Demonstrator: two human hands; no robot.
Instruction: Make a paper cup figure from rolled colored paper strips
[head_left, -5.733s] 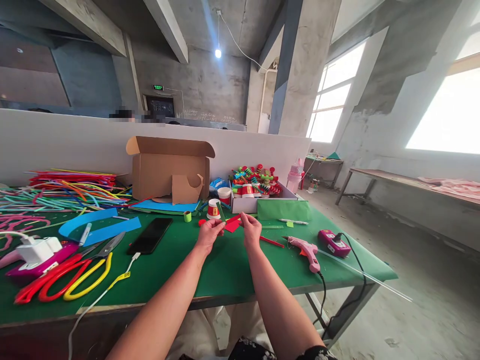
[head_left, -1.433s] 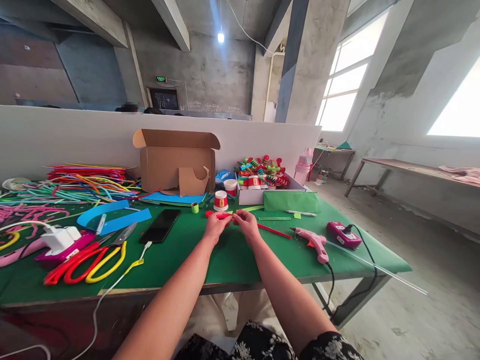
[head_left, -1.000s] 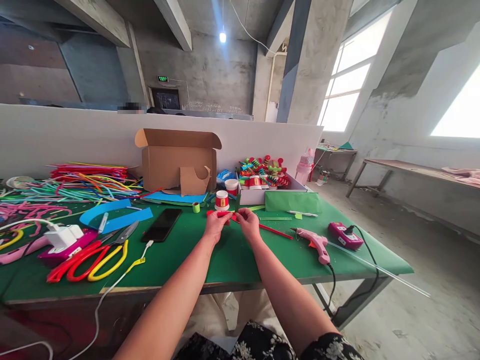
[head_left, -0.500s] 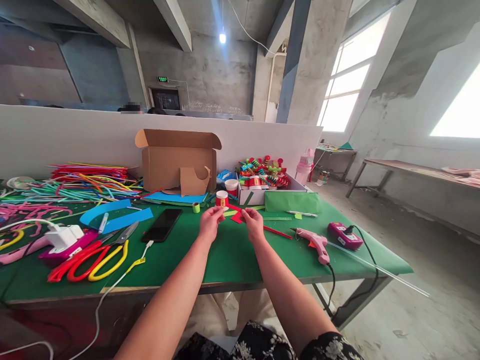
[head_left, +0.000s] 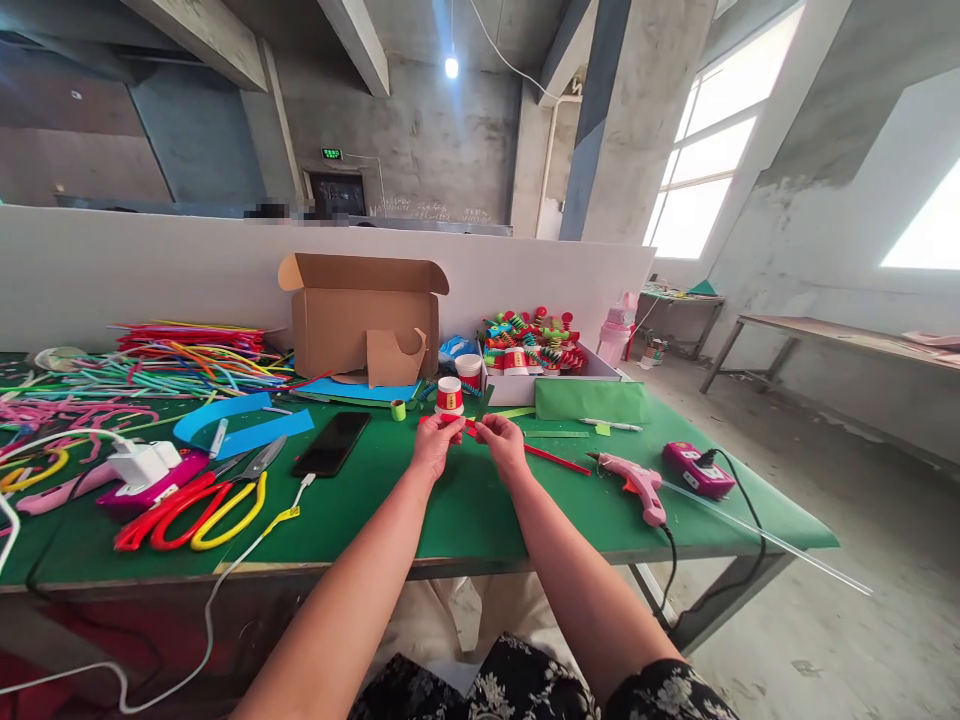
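Between my hands is a small red paper strip (head_left: 470, 424), partly covered by the fingers. My left hand (head_left: 438, 443) pinches its left end, and my right hand (head_left: 501, 443) pinches the right end. Just behind the left fingers stands a small red-and-white paper cup (head_left: 449, 394), upside down. Another red-and-white cup (head_left: 469, 370) stands farther back. A little roll of green paper (head_left: 398, 410) sits to the left of the cups. To the right of my right hand lies a thin red strip (head_left: 559, 459) on the green tabletop.
A pink glue gun (head_left: 634, 484) and purple power socket (head_left: 697, 471) lie right. Left are scissors (head_left: 225, 505), a black phone (head_left: 332, 444), blue paper (head_left: 277, 434) and pipe cleaners (head_left: 180, 365). Behind stand a cardboard box (head_left: 330, 325) and a white box (head_left: 555, 380) of colourful figures.
My hands have come closer together, and the red paper between them is now more covered by the fingers. The whole view has shifted slightly.
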